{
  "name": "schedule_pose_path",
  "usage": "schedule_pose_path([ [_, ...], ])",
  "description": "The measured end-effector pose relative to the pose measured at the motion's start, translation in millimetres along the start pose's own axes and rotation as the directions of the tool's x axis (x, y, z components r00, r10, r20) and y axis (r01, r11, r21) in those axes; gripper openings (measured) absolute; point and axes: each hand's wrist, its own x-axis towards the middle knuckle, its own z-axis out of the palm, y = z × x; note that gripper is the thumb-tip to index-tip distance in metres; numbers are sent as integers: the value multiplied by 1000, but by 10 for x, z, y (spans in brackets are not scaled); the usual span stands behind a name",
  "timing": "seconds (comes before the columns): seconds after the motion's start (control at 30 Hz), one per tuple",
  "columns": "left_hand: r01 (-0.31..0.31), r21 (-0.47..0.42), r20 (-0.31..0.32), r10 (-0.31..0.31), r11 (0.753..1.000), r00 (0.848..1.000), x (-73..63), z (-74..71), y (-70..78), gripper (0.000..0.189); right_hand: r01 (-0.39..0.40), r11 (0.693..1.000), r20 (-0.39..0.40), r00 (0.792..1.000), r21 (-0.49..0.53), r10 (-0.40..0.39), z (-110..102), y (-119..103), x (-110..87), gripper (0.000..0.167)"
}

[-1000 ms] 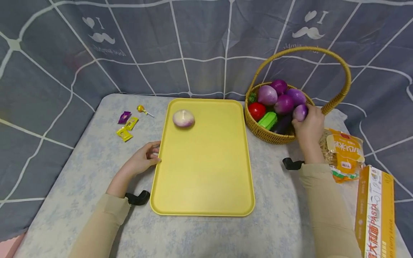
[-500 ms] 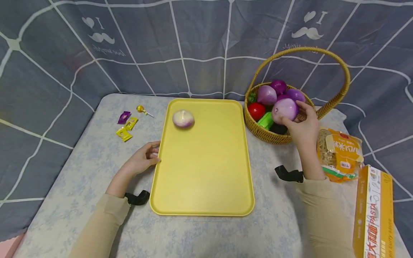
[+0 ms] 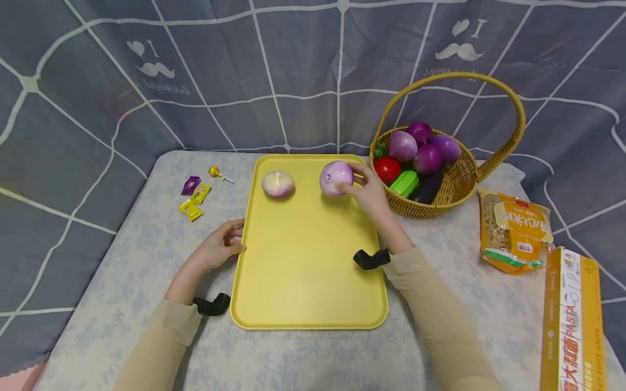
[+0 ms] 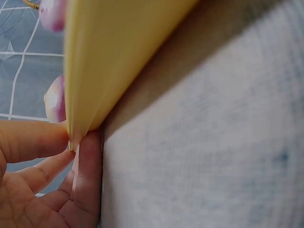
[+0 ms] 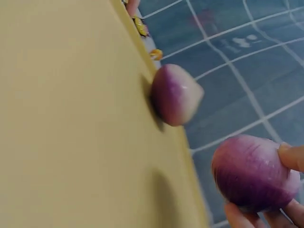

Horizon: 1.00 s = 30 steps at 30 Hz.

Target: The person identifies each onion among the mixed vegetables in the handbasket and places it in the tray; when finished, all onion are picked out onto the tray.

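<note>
Onion (image 3: 335, 178), round, glossy, purple fading pale, right hand (image 3: 373, 196) pinching it, left hand (image 3: 216, 245) pinching tray (image 3: 305, 271)

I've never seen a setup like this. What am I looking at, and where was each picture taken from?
There is no machine here, only a person at work. The wide picture looks down from the person's head; the two close ones are taken from the left and right wrists. The left hand pinches a yellow tray by its edge. The right hand holds a purple onion above that tray, where a white-and-purple vegetable rests. Around the tray, on the table, are wrapped sweets, a lollipop, a basket of vegetables, a noodle bag and a pasta box.
</note>
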Motion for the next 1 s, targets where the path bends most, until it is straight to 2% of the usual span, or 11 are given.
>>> schedule_pose_path([
  [0.23, -15, -15, -1, 15, 1000, 1000, 4, 63, -60, 66, -114, 990, 47, 993, 84, 110, 372, 148, 221, 60],
  [0.47, -25, -15, -15, 24, 1000, 1000, -1, 108, -96, 66, -122, 991, 49, 991, -47, 124, 575, 295, 285, 61],
  [0.73, -9, -30, -22, 8, 1000, 1000, 6, 102, -84, 66, -127, 992, 33, 991, 3, 127, 574, 280, 237, 67],
  [0.8, -12, -39, -17, 11, 999, 1000, 9, 93, -80, 66, -112, 993, 26, 993, -29, 113, 544, 244, 201, 68],
  [1.0, -27, -27, -17, 27, 999, 1000, 20, 49, -53, 66, 1, 982, -9, 1000, -187, -3, 332, 95, 107, 59],
])
